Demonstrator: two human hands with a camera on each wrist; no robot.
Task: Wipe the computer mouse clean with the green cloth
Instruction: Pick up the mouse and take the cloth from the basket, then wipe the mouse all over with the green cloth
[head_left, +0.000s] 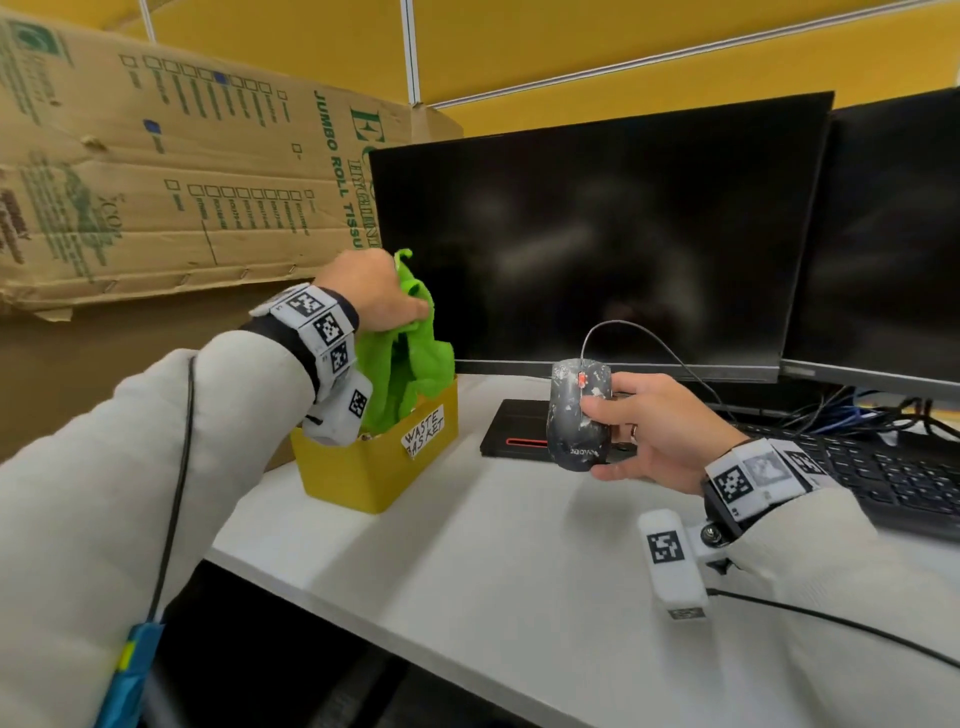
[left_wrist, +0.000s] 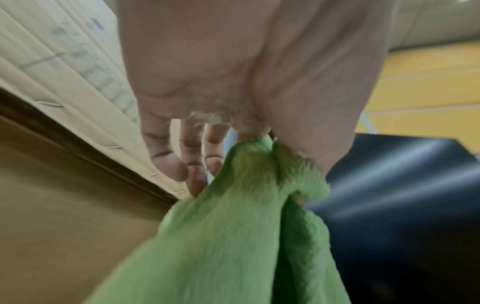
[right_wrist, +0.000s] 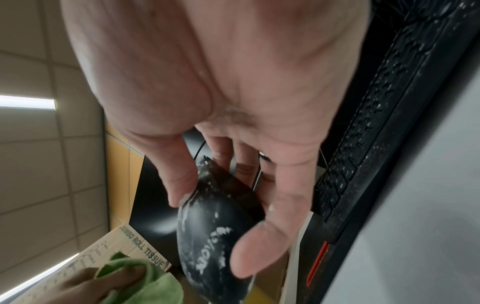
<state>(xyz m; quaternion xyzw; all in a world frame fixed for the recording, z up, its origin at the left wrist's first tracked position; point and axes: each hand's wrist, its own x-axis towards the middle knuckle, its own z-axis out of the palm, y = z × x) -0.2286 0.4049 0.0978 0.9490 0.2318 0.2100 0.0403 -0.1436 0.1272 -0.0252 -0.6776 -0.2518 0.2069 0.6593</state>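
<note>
Pinching the fuzzy green cloth (head_left: 405, 358) between thumb and forefinger, the left hand (head_left: 371, 296) suspends it above the yellow waste basket (head_left: 363, 467). Right of that basket, the right hand (head_left: 660, 431) grips the white-smeared black corded computer mouse (head_left: 576, 415) clear of the white desk (head_left: 519, 597).

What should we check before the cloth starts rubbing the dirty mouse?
1. Green cloth held: ok, the left hand pinches its top.
2. Computer mouse held: ok, the right hand grips it above the desk.
3. Cloth touching mouse: not ok, they are apart.
4. Cloth clear of the waste basket: not ok, its lower end hangs inside.
5. Mouse clean: not ok, white specks cover it.
6. Cable slack: cannot tell.
</note>
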